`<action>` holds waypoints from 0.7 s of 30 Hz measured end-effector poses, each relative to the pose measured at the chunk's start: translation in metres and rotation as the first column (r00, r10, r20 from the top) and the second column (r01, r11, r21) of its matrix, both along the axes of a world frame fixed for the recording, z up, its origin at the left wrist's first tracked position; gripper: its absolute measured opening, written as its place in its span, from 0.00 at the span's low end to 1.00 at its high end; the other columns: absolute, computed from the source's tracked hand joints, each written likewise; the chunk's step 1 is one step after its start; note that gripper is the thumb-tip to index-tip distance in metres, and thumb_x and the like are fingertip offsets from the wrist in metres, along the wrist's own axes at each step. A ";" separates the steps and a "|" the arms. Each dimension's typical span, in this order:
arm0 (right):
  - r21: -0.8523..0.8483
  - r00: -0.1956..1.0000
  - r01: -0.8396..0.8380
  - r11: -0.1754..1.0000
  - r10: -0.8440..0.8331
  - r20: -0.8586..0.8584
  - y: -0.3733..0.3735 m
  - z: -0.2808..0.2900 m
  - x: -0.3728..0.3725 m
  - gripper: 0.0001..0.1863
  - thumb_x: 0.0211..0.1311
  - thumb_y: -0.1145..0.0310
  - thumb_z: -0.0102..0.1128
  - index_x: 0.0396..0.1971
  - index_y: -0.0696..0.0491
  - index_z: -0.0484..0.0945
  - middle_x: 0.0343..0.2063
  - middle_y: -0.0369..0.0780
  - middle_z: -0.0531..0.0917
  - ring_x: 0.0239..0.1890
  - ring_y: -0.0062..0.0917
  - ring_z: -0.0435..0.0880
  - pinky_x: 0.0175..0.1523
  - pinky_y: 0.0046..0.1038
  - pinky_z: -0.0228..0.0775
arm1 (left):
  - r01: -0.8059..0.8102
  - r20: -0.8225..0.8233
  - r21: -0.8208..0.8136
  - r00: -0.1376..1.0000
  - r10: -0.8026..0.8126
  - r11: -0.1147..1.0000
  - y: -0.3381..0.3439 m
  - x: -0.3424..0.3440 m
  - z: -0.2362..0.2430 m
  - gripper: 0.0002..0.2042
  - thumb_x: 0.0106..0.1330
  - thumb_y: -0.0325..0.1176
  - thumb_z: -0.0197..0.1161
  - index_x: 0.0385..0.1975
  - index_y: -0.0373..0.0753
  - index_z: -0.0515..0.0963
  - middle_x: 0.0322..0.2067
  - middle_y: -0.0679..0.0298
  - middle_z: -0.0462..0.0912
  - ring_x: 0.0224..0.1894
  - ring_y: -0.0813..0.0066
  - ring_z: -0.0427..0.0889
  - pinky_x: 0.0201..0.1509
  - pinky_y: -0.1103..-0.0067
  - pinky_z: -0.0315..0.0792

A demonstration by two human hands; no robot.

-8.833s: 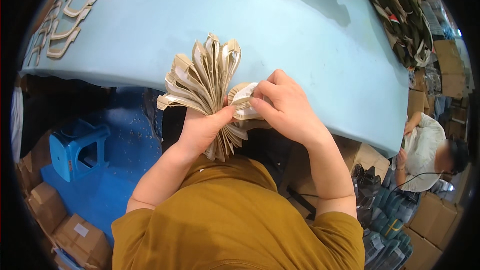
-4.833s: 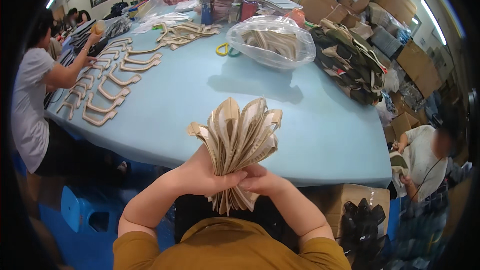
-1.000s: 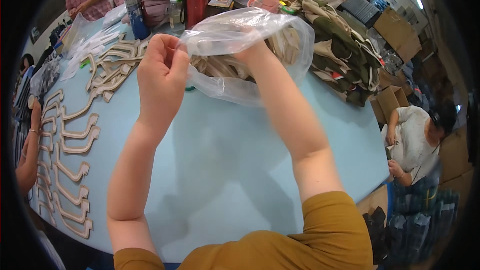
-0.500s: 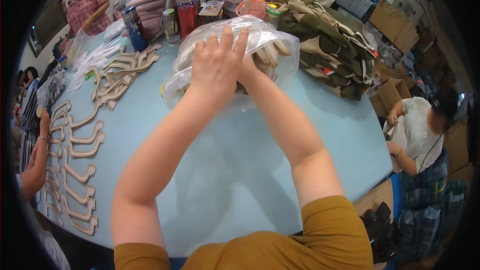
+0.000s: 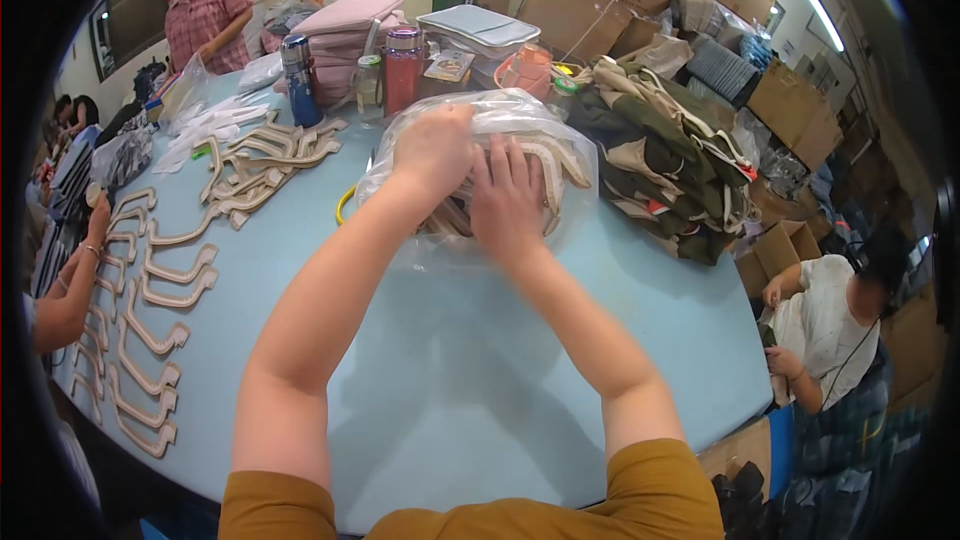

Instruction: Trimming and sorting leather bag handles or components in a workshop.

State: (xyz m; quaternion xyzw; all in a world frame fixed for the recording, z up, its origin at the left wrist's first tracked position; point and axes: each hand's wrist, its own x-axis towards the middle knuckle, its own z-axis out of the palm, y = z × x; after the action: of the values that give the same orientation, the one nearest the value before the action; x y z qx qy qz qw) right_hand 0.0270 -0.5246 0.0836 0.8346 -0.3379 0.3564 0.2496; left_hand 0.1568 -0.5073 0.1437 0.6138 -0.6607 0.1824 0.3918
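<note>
A clear plastic bag (image 5: 572,220) lies on the table with curved beige padded strips (image 5: 555,165) inside it. My left hand (image 5: 432,148) is closed on the upper left of the bag's film, its fingertips partly hidden. Flat against the strips at the bag's mouth rests my right hand (image 5: 507,195), fingers stretched out and pointing away from me. Some of the strips are hidden under both hands and the film. A yellow loop (image 5: 345,205) shows at the left of the bag.
More strips (image 5: 165,340) lie in rows on the light-blue table (image 5: 450,390) at left, near a co-worker's hands (image 5: 95,230). Bottles (image 5: 403,70) and pink folded stacks (image 5: 340,35) stand behind the bag. Green-and-beige fabric (image 5: 660,160) is heaped at right, near a seated person (image 5: 825,320).
My right hand has come out from behind the left and now lies flat on the strips. My left hand has curled from spread fingers to a grip on the film. The view has tilted up.
</note>
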 end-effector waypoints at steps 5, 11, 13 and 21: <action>0.009 0.997 0.009 1.000 -0.008 -0.071 -0.090 -0.029 0.018 0.24 0.57 0.60 0.46 0.53 0.53 0.67 0.56 0.45 0.65 0.60 0.43 0.58 0.62 0.48 0.46 | 0.088 0.317 -0.133 0.948 -0.042 0.987 0.044 -0.043 0.018 0.06 0.48 0.27 0.56 0.27 0.38 0.73 0.27 0.61 0.71 0.26 0.65 0.75 0.28 0.75 0.72; 0.115 0.985 -0.166 0.979 0.160 0.064 -0.118 -0.046 0.036 0.20 0.57 0.61 0.46 0.49 0.52 0.70 0.52 0.46 0.68 0.56 0.43 0.63 0.60 0.45 0.51 | 0.037 0.370 0.023 0.928 -0.042 0.999 0.060 -0.052 -0.042 0.12 0.45 0.28 0.55 0.33 0.37 0.73 0.24 0.65 0.70 0.25 0.73 0.74 0.22 0.81 0.70; 0.263 0.965 -0.259 0.929 0.240 0.101 -0.112 -0.040 0.041 0.19 0.57 0.61 0.46 0.46 0.52 0.72 0.51 0.47 0.69 0.55 0.44 0.65 0.59 0.44 0.54 | -0.008 0.281 -0.019 0.960 0.013 1.000 0.059 -0.044 -0.052 0.13 0.46 0.28 0.55 0.34 0.37 0.73 0.24 0.65 0.70 0.25 0.73 0.74 0.23 0.80 0.70; -0.311 0.934 0.025 0.950 -0.133 -0.330 -0.074 -0.041 0.021 0.16 0.56 0.65 0.49 0.43 0.56 0.74 0.50 0.48 0.72 0.53 0.37 0.71 0.53 0.46 0.62 | 0.007 0.109 -0.123 0.994 0.007 0.992 0.058 -0.047 -0.044 0.20 0.53 0.35 0.53 0.47 0.35 0.71 0.39 0.56 0.75 0.44 0.62 0.73 0.50 0.62 0.64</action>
State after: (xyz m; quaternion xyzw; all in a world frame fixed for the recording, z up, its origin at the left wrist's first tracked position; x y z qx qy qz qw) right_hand 0.0478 -0.5989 0.0422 0.8218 -0.2639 0.2404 0.4442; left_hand 0.1096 -0.4488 0.0992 0.5776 -0.6687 0.2561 0.3920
